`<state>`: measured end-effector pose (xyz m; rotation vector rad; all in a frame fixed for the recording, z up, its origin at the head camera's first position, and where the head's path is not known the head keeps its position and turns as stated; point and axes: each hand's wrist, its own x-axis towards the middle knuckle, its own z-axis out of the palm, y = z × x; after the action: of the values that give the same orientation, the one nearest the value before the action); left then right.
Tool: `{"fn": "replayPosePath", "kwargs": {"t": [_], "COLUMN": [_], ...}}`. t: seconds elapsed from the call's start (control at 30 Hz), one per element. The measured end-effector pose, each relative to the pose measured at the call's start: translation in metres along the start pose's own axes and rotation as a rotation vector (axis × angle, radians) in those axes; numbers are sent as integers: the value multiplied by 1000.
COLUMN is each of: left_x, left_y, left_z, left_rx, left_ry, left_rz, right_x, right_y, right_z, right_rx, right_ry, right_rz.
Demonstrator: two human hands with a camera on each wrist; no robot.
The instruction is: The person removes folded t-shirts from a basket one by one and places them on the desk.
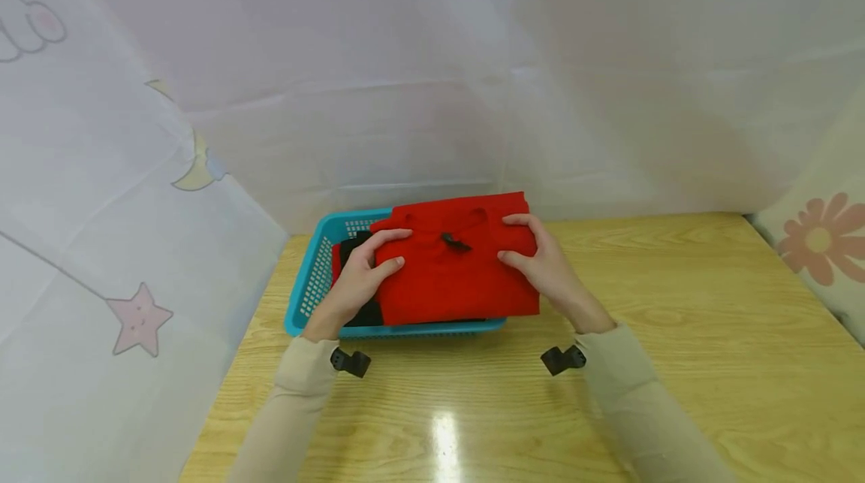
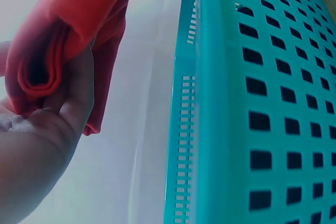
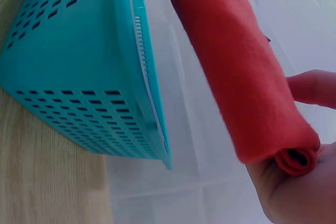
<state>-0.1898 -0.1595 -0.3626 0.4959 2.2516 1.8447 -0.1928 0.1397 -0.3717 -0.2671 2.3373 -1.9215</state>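
A folded red shirt (image 1: pixel 439 284), its neckline and a small dark mark facing up, is held between both hands over a blue plastic basket (image 1: pixel 295 310). My left hand (image 1: pixel 358 276) grips the shirt's left side, thumb on top and the other fingers curled beneath the fold, as the left wrist view shows. On the opposite side my right hand (image 1: pixel 547 265) pinches the rolled edge, the thumb again above the cloth. Both wrist views show the shirt (image 3: pixel 236 72) raised above the basket's rim (image 2: pixel 210 129). Black cloth (image 1: pixel 368 314) lies inside the basket, partly hidden by the shirt.
The basket stands on a wooden table (image 1: pixel 676 303), near its back edge. A pale curtain (image 1: pixel 432 92) hangs behind, with printed stars and moons at the left. A black wrist camera (image 1: pixel 350 363) sits at the left sleeve, another (image 1: pixel 563 360) at the right.
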Motion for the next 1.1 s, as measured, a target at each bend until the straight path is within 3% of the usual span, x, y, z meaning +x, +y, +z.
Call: {"fn": "replayPosePath", "kwargs": {"t": [0.5,1.1], "left_x": [13,25], "left_y": [5,5], "left_z": [19,42], "left_rx": [53,25], "left_ry": [50,2], "left_rz": [18,33], "right_x": [-5,-12], "right_y": [-4,0], "right_z": [-19,-40], "right_rx": [-40,-75], "right_ry": [54,110], "right_rz": [2,38]}}
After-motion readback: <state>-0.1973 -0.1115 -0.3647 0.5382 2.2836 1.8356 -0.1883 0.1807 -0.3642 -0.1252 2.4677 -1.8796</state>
